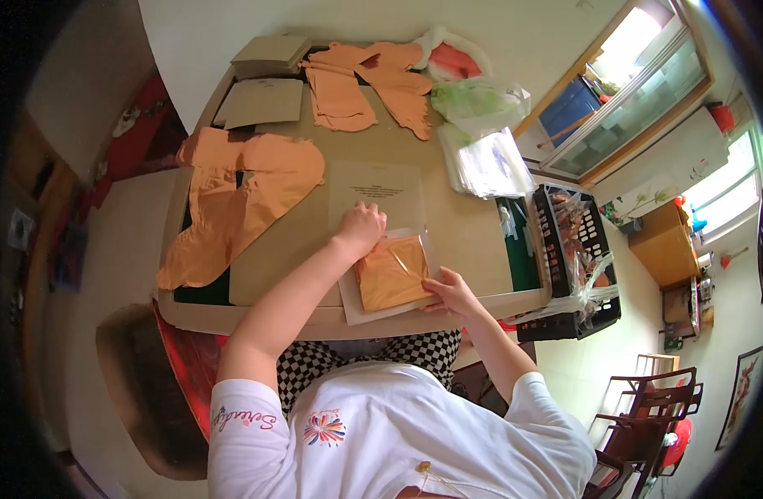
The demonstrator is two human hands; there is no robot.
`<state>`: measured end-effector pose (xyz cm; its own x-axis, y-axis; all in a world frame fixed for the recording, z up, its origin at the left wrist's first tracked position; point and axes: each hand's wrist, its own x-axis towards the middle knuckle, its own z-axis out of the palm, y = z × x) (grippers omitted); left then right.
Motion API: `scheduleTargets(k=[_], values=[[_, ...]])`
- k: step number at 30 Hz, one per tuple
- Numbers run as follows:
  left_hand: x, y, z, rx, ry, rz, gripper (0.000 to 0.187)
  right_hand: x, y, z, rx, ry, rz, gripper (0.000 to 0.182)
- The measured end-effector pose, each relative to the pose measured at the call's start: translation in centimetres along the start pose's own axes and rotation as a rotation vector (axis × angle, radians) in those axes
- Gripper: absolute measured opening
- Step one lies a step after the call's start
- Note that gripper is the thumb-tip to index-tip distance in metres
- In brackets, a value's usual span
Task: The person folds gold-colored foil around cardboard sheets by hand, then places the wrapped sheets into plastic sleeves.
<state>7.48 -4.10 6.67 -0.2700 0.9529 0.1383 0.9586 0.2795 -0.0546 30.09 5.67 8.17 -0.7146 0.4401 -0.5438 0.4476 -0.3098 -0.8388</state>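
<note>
A clear plastic bag (391, 274) with a folded orange cloth inside lies at the near edge of the beige table (469, 237). My left hand (360, 229) is curled over the bag's far corner, fingers closed on it. My right hand (450, 291) grips the bag's near right edge with thumb and fingers. Just beyond the bag, a printed paper sheet (380, 190) lies flat on the table.
Loose orange garments lie at the table's left (232, 200) and at its far side (373, 83). Cardboard sheets (261, 101) sit at the far left corner. A stack of clear bags (491, 162) and a black crate (577, 258) are on the right. Wooden chairs (647, 416) stand lower right.
</note>
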Motion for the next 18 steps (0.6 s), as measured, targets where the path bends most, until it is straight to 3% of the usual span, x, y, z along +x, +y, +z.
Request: scheduleTargets(k=[5,11,14,18], values=[[0.1,0.7,-2.8,-0.075,-0.123,-0.028,0.023,-0.1,0.2,-0.3,-0.016,-0.007,0.057,0.028],[1.8,1.5,0.4,-0.037,-0.009,0.052,0.02,-0.2,0.0,-0.3,-0.014,-0.017,0.051,0.031],[2.0,1.9,-0.4,0.063,-0.05,0.083,0.015,-0.2,-0.1,-0.2,-0.017,-0.019,0.044,0.029],[2.1,1.9,0.7,0.05,0.035,0.044,0.015,-0.4,0.0,-0.1,0.009,-0.013,0.019,0.028]])
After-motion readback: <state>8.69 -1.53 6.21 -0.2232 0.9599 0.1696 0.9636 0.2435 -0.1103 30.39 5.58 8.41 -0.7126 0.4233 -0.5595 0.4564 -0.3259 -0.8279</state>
